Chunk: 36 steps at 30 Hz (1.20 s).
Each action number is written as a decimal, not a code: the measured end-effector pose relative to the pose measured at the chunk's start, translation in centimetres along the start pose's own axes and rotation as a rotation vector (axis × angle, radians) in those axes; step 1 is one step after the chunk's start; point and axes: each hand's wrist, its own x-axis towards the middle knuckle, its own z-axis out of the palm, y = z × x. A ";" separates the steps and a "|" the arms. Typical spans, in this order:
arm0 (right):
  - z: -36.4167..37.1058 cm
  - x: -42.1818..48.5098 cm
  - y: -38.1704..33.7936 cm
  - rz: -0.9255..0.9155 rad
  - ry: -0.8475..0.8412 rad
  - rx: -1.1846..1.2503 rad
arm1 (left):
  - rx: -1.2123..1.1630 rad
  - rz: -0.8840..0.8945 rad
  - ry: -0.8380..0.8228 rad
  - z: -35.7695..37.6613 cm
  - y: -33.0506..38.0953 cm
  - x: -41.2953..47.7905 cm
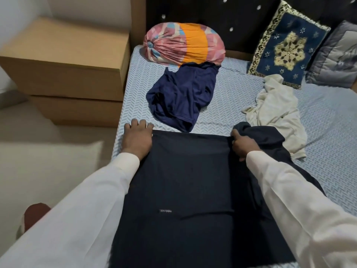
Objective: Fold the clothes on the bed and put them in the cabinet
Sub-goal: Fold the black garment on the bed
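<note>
A dark navy garment [189,180] lies spread flat on the bed [328,120] right in front of me, a small label showing near its lower middle. My left hand [137,136] rests at its far left corner, fingers curled over the cloth edge. My right hand [242,145] grips the bunched cloth at its far right corner. A crumpled blue garment [183,97] lies beyond it on the sheet. A cream garment [276,115] lies crumpled to the right, partly under the dark one.
A pink and orange bolster [183,45] lies at the head of the bed. A blue embroidered cushion [286,47] and a grey one [336,59] lean on the dark headboard. Two stacked cardboard boxes [67,70] stand on the floor left of the bed.
</note>
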 end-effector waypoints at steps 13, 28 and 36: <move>-0.3 -11.3 5.0 -0.065 0.315 0.325 | -0.356 -0.006 0.133 -5.1 -2.6 -9.8; 4.3 -19.6 8.7 -0.063 0.356 0.173 | -0.222 -0.055 0.033 -4.3 0.0 -21.2; 4.8 -17.3 1.5 -0.200 0.485 -0.005 | -0.454 0.040 -0.072 -3.1 7.7 -19.2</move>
